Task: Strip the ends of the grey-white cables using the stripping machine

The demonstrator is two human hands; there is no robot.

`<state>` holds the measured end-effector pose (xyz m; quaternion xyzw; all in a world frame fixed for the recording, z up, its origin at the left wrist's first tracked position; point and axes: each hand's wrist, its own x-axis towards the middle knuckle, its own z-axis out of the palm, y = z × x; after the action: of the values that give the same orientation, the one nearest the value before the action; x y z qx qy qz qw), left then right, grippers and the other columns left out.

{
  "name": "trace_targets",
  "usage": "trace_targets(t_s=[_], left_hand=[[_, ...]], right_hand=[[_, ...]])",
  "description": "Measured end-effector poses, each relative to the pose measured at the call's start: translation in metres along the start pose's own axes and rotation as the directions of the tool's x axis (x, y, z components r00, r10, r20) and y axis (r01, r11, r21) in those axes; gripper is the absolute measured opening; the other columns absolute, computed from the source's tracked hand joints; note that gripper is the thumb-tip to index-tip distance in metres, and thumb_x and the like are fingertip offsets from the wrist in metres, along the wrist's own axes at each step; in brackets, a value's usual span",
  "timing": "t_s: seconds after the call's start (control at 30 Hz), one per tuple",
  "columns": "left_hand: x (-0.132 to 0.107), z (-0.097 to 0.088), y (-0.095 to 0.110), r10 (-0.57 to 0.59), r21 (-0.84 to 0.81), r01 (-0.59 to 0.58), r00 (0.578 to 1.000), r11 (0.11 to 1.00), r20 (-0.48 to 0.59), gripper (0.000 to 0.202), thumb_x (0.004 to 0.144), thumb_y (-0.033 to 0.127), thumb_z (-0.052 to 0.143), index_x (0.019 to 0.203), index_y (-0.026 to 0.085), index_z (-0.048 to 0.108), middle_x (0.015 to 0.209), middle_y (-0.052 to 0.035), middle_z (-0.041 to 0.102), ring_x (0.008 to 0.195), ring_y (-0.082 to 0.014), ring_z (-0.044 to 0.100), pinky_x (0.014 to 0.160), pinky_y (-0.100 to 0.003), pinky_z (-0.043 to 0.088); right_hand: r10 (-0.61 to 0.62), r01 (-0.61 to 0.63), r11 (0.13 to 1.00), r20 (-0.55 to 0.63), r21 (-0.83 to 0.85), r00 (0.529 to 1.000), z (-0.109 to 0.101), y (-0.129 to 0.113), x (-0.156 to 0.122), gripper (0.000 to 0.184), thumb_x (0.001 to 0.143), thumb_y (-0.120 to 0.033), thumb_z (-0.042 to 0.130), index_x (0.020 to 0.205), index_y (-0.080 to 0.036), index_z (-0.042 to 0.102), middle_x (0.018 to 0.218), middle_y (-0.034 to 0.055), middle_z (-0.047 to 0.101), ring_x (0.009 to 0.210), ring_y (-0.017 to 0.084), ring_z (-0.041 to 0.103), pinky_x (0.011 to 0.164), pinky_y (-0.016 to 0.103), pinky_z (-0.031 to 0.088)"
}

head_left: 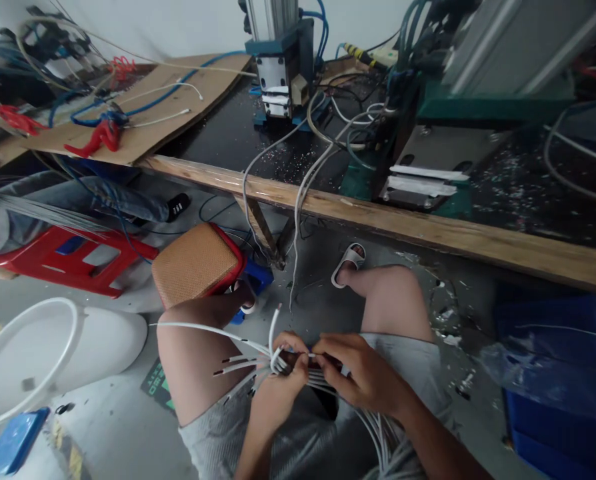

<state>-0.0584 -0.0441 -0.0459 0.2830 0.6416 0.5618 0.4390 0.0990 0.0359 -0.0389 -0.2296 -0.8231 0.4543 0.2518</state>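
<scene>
Over my lap, my left hand [281, 393] is closed round a bunch of white cables [274, 359]. Their ends, some with dark tips, fan out to the left past my fingers. My right hand [361, 373] is pinched on a short white piece of cable right beside my left thumb. Between the two hands the fingertips almost meet, and they partly hide the cable there. More of the same cables run below my right hand and trail over the grey shorts [403, 360] towards the lower right.
Ahead stands a wooden-edged workbench [218, 175] with a press [278, 73] and a larger machine [498, 100]. Red-handled pliers [101, 133] lie on cardboard [178, 80]. A woven-topped stool [193, 263], white bucket [108, 337] and blue bin [558, 427] are around me; another person's leg [128, 200] shows left.
</scene>
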Motion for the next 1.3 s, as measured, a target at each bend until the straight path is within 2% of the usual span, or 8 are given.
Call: trace_targets(t_s=[0.2, 0.4, 0.6, 0.8, 0.9, 1.0, 1.17, 1.3], left_hand=[[-0.009, 0.021, -0.011, -0.02, -0.107, 0.001, 0.984, 0.994, -0.175, 0.039, 0.085, 0.049, 0.07, 0.069, 0.018, 0.053, 0.059, 0.0051, 0.045, 0.052, -0.0097, 0.042, 0.052, -0.022, 0.038], [-0.02, 0.034, -0.009, -0.088, -0.158, 0.034, 0.932, 0.987, -0.352, 0.04, 0.079, 0.05, 0.076, 0.071, 0.018, 0.053, 0.071, 0.0024, 0.053, 0.064, -0.0127, 0.051, 0.061, -0.023, 0.043], [-0.011, 0.023, -0.014, -0.089, -0.166, 0.059, 0.98, 0.984, -0.179, 0.038, 0.084, 0.049, 0.07, 0.07, 0.019, 0.053, 0.066, 0.0032, 0.048, 0.059, -0.0114, 0.043, 0.059, -0.023, 0.04], [0.002, 0.012, -0.009, -0.062, -0.067, 0.06, 0.997, 0.996, -0.037, 0.028, 0.073, 0.032, 0.079, 0.063, 0.018, 0.057, 0.057, 0.0032, 0.046, 0.056, -0.0122, 0.043, 0.058, -0.024, 0.039], [-0.007, 0.025, -0.008, -0.043, -0.059, 0.031, 0.975, 0.998, -0.216, 0.03, 0.082, 0.041, 0.07, 0.067, 0.02, 0.054, 0.064, 0.0022, 0.05, 0.062, -0.0138, 0.047, 0.063, -0.025, 0.043], [-0.018, 0.039, -0.012, -0.052, -0.057, 0.031, 0.905, 0.998, -0.422, 0.042, 0.08, 0.058, 0.07, 0.068, 0.021, 0.056, 0.07, 0.0006, 0.055, 0.07, -0.0164, 0.053, 0.072, -0.027, 0.046], [-0.022, 0.046, -0.015, 0.005, 0.01, 0.0, 0.876, 1.0, -0.482, 0.052, 0.073, 0.073, 0.071, 0.071, 0.021, 0.064, 0.073, 0.0008, 0.062, 0.08, -0.0175, 0.058, 0.083, -0.027, 0.043], [-0.02, 0.046, -0.011, 0.192, 0.023, -0.21, 0.838, 0.978, -0.51, 0.04, 0.075, 0.061, 0.078, 0.068, 0.024, 0.067, 0.064, 0.0042, 0.064, 0.067, -0.0129, 0.055, 0.074, -0.025, 0.041]], right_hand=[[0.109, -0.091, 0.991, -0.197, 0.096, 0.974, 0.027, -0.006, 0.002, 0.02, 0.102, -0.02, 0.043, 0.086, -0.018, 0.054, 0.071, -0.0018, 0.055, 0.061, 0.01, 0.051, 0.06, 0.022, 0.036], [0.19, -0.158, 0.978, -0.278, 0.133, 0.942, 0.048, -0.011, 0.0, 0.024, 0.102, -0.022, 0.041, 0.079, -0.02, 0.048, 0.063, -0.0031, 0.05, 0.054, 0.01, 0.047, 0.053, 0.022, 0.034], [0.171, -0.142, 0.98, -0.219, 0.141, 0.961, 0.032, -0.004, 0.0, 0.024, 0.102, -0.023, 0.042, 0.08, -0.019, 0.052, 0.069, -0.0015, 0.056, 0.061, 0.011, 0.054, 0.059, 0.021, 0.039], [0.131, -0.127, 0.988, -0.048, 0.083, 0.99, 0.013, 0.009, -0.002, 0.021, 0.099, -0.021, 0.046, 0.083, -0.02, 0.059, 0.071, -0.0021, 0.061, 0.066, 0.011, 0.06, 0.062, 0.022, 0.04], [0.167, -0.138, 0.978, -0.189, 0.159, 0.968, 0.032, 0.004, -0.002, 0.028, 0.103, -0.026, 0.042, 0.078, -0.02, 0.052, 0.065, -0.0032, 0.056, 0.057, 0.01, 0.055, 0.056, 0.021, 0.038], [0.214, -0.157, 0.966, -0.29, 0.207, 0.933, 0.05, -0.003, 0.0, 0.034, 0.106, -0.03, 0.037, 0.075, -0.02, 0.046, 0.062, -0.0038, 0.05, 0.054, 0.01, 0.051, 0.053, 0.021, 0.037], [0.268, -0.194, 0.948, -0.307, 0.252, 0.913, 0.061, -0.008, 0.0, 0.034, 0.107, -0.033, 0.036, 0.079, -0.02, 0.05, 0.066, -0.0022, 0.056, 0.059, 0.011, 0.055, 0.057, 0.02, 0.04], [0.229, -0.154, 0.966, -0.408, 0.208, 0.884, 0.068, -0.004, -0.008, 0.035, 0.107, -0.04, 0.035, 0.084, -0.02, 0.054, 0.073, 0.0006, 0.061, 0.069, 0.012, 0.061, 0.066, 0.021, 0.044]])
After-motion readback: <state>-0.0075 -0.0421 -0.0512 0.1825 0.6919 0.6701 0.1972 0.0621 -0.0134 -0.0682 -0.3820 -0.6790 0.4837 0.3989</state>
